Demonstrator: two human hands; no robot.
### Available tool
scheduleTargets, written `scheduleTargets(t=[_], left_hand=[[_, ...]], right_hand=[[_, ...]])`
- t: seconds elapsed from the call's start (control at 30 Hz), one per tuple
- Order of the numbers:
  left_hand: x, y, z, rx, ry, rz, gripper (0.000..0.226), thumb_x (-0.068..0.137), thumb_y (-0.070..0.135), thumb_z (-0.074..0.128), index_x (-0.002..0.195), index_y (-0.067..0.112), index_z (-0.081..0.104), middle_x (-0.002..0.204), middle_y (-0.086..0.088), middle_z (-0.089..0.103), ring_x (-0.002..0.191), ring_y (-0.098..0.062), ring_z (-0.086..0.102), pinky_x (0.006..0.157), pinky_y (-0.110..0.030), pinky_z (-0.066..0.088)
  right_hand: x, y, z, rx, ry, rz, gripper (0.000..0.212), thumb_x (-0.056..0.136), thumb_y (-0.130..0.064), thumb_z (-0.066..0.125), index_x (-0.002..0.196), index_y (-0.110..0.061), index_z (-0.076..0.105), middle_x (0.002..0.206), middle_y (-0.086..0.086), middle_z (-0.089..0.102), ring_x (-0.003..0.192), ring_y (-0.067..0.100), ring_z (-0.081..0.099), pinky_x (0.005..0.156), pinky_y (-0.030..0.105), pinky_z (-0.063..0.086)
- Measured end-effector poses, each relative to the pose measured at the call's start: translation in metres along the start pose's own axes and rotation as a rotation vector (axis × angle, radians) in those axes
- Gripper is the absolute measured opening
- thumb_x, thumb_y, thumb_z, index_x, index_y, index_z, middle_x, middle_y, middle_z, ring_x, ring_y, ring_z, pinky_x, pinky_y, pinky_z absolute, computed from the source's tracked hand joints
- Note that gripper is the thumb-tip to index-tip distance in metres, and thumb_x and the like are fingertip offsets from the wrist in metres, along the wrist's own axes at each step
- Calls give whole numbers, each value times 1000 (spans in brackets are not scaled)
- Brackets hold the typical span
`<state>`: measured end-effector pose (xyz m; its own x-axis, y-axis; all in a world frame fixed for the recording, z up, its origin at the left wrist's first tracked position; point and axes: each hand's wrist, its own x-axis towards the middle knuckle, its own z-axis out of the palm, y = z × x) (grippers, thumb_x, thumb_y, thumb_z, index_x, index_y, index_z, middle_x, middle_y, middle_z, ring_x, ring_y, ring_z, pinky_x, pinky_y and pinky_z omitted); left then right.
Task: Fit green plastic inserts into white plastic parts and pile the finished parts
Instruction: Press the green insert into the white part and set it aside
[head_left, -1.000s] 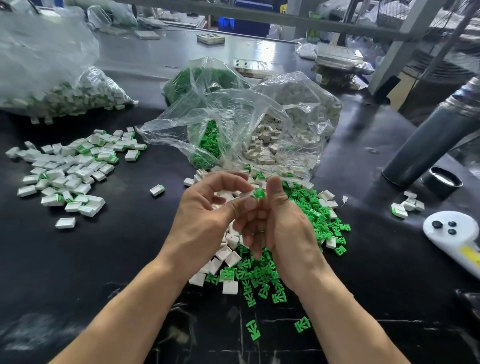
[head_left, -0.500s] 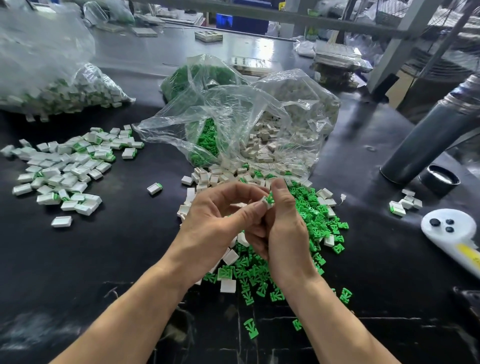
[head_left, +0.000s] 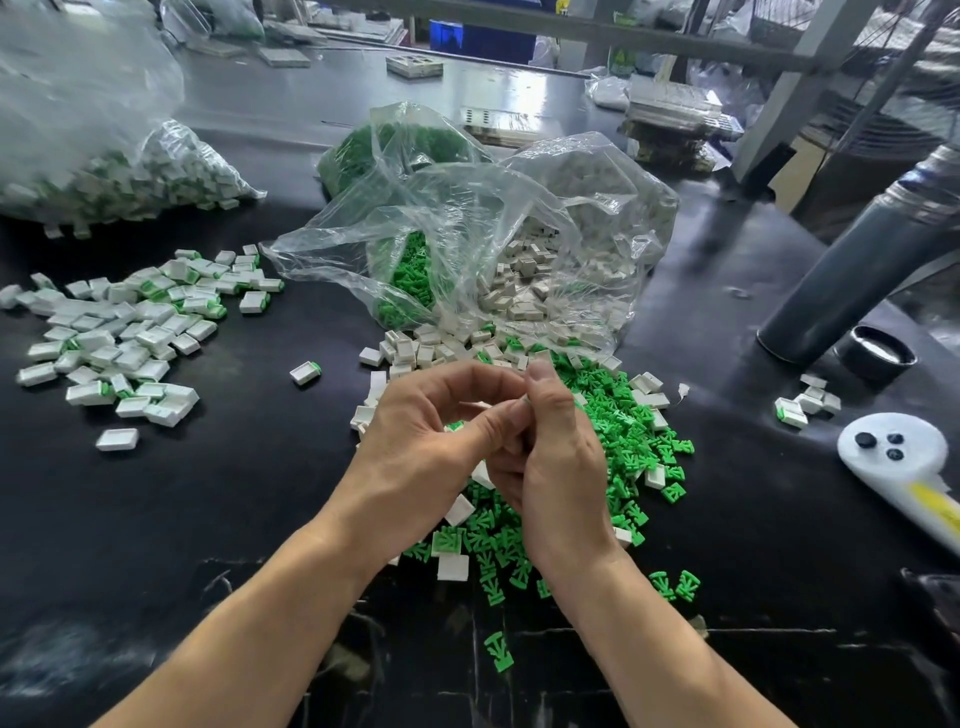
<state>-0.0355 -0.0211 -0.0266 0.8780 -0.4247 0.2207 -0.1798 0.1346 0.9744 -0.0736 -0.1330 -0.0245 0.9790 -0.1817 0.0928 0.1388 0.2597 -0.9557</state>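
Head view: the left hand (head_left: 431, 441) and right hand (head_left: 558, 457) meet over the loose inserts (head_left: 628, 441), fingertips pinching one part between them, mostly hidden. The green visible a second ago is gone, so the insert looks seated; the finished pile (head_left: 124, 332) lies far left

bright overhead light; table (head_left: 519, 98) glare; edges blurred (wide-angle bend)

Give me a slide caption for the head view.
Both hands pinch a small part above loose green inserts; finished pile lies left.
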Motion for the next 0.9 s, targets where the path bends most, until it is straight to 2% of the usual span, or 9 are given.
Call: scheduleTargets(t=[0.17,0.27,0.4,0.53,0.6,0.67,0.73,0.83,0.9], left_hand=[[-1,1,0,-57,-6,-6,9,88,22,74,93,15,77,80,-5,74,71,-18,69,62,-33,57],[0,0,1,-48,5,-9,11,88,24,75,94,16,76,80,-4,74,71,-18,70,61,-33,57],[0,-3,4,-42,27,-15,11,87,26,74,95,19,77,79,-2,74,70,-16,70,60,-31,56],[1,-5,8,-73,48,-33,14,88,23,75,98,14,77,81,-4,75,68,-16,69,60,-29,55],[1,-5,10,-88,52,-32,14,89,21,75,99,11,76,82,-4,75,67,-15,69,61,-27,54],[1,-4,12,-100,60,-34,15,89,20,75,99,9,76,81,-3,75,65,-13,68,62,-26,54],[1,-3,12,-113,70,-38,17,88,20,75,99,8,76,81,-3,76,66,-13,69,61,-26,54],[1,0,13,-122,86,-46,18,87,19,73,99,6,75,81,-4,76,67,-13,69,61,-26,54],[1,0,14,-121,94,-45,15,89,15,73,100,4,75,84,-7,77,70,-14,71,62,-26,55]], right_hand=[[1,1,1,124,4,81,50,98,-55,42,60,-29,62,51,-12,31,42,7,25,38,18,24],[2,2,0,127,34,109,55,97,-58,42,54,-28,59,50,-12,30,41,7,26,38,18,24],[4,3,-1,89,81,93,48,97,-53,42,63,-29,67,50,-12,36,41,6,30,38,17,26],[6,4,-1,18,137,75,46,95,-53,42,64,-33,68,53,-9,38,44,7,34,40,18,27],[7,6,-2,-65,165,62,48,95,-56,40,64,-37,71,58,-2,46,50,10,41,43,21,31],[8,8,-2,-89,161,53,52,96,-59,38,72,-30,74,69,11,50,56,19,43,46,25,32],[9,9,-3,-102,153,49,55,97,-61,36,77,-26,73,75,16,54,63,24,45,51,29,34],[10,9,-2,-127,172,45,55,97,-60,35,67,-31,71,64,10,53,59,23,46,52,34,34],[12,9,-1,-142,177,43,58,96,-58,35,72,-20,71,64,20,53,62,25,47,55,38,36]])
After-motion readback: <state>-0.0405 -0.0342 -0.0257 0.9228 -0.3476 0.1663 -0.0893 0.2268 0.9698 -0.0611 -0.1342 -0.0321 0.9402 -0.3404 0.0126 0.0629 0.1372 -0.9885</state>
